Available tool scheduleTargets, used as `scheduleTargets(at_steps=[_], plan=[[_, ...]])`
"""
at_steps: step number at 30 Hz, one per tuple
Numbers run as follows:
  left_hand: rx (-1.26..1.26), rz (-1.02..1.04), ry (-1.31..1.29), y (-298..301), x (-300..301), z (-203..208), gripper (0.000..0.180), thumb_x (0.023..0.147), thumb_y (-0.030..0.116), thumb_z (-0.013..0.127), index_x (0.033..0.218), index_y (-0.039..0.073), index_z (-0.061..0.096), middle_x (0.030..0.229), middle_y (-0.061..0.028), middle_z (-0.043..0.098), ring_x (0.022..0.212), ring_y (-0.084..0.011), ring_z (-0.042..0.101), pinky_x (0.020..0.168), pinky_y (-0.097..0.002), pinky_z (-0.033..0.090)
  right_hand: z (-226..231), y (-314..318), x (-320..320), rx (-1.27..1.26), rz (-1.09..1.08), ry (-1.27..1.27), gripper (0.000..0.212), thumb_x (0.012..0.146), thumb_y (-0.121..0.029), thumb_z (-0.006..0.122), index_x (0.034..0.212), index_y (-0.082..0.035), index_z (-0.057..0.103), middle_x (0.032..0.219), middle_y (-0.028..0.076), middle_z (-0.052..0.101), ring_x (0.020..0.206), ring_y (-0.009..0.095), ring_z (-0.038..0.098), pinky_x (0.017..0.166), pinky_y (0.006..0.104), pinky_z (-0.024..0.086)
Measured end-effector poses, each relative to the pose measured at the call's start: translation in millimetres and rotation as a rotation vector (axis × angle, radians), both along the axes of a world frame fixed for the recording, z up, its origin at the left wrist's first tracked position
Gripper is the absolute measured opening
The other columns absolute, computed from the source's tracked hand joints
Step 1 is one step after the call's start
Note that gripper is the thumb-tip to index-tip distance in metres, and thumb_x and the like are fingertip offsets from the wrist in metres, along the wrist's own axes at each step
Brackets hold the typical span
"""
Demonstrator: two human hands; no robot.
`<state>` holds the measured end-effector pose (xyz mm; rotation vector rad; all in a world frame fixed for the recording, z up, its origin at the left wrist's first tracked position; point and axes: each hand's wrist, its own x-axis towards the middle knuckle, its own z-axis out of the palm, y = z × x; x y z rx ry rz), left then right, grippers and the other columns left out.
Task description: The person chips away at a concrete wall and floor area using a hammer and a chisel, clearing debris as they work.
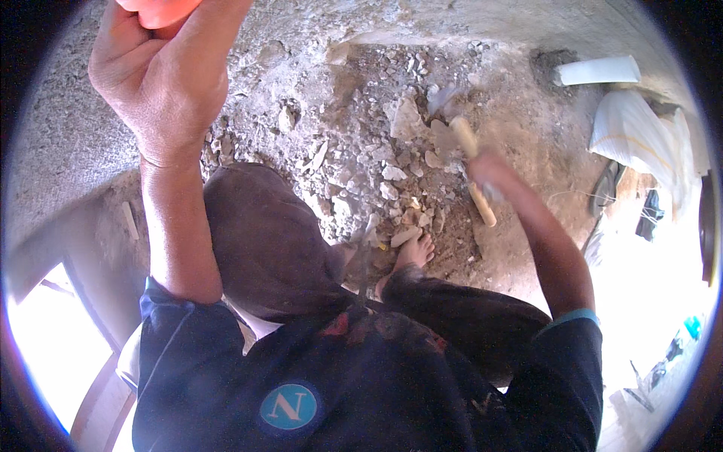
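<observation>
Left hand [162, 83] clasping orange object [162, 10], right hand [493, 173] closed round blurred, probable hammer [465, 135]: step judged chipping, next blow needing aim.

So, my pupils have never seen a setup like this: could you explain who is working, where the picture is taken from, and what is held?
There is no machine, just a person's two bare hands. The picture comes from a wide fisheye camera worn on the head, looking down, so straight edges bend near the rim.

The raised left hand holds an orange object, cut off by the top edge, so I can't tell what it is. The right hand grips a wooden handle; blur makes its far end hard to read.

On the dusty ground lies broken, stony rubble, with a bare foot beside it. Toward the right are a white cylinder and a white sack.
</observation>
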<state>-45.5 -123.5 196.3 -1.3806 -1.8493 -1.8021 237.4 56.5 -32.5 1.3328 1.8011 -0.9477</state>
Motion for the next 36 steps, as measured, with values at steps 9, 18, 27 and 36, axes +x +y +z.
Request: scheduleTargets(at_steps=[9, 18, 27, 36], plan=[[0.034, 0.088, -0.010, 18.2, 14.4, -5.8, 0.019, 0.071, -0.001, 0.066, 0.087, 0.006, 0.058, 0.076, 0.0006, 0.056, 0.066, -0.0070, 0.054, 0.055, -0.0219, 0.042, -43.9, -186.3, -74.4, -0.339, 0.620, 0.492, 0.026, 0.070, -0.014, 0.056, 0.083, 0.006, 0.065, 0.078, 0.025, 0.066, 0.069, 0.037, 0.066, 0.067, 0.0460, 0.052], [-0.023, 0.118, -0.102, -34.1, -10.0, 3.4, 0.021, 0.073, -0.006, 0.070, 0.093, -0.004, 0.065, 0.075, -0.0065, 0.063, 0.057, -0.0091, 0.052, 0.051, -0.0212, 0.038, 19.1, -102.1, -108.7, 0.093, 0.516, 0.560, 0.024, 0.081, -0.009, 0.055, 0.100, 0.002, 0.064, 0.077, 0.020, 0.066, 0.069, 0.027, 0.067, 0.066, 0.0397, 0.055], [-0.028, 0.065, -0.144, -13.3, -13.1, -5.6, 0.022, 0.073, -0.005, 0.070, 0.095, -0.002, 0.064, 0.076, -0.0060, 0.062, 0.056, -0.0079, 0.052, 0.050, -0.0201, 0.038, -44.9, -101.2, -37.4, 0.024, 0.448, 0.417, 0.026, 0.076, -0.019, 0.060, 0.083, 0.005, 0.066, 0.071, 0.020, 0.066, 0.065, 0.031, 0.067, 0.061, 0.0428, 0.053], [-0.175, 0.092, -0.167, -8.5, -4.9, -7.0, 0.020, 0.075, -0.004, 0.069, 0.094, -0.001, 0.064, 0.071, -0.0043, 0.061, 0.055, -0.0076, 0.050, 0.050, -0.0208, 0.037, -12.4, -210.1, -80.2, -0.337, 0.615, 0.595, 0.028, 0.072, -0.013, 0.059, 0.094, 0.003, 0.065, 0.082, 0.023, 0.066, 0.078, 0.038, 0.066, 0.072, 0.0460, 0.052]])
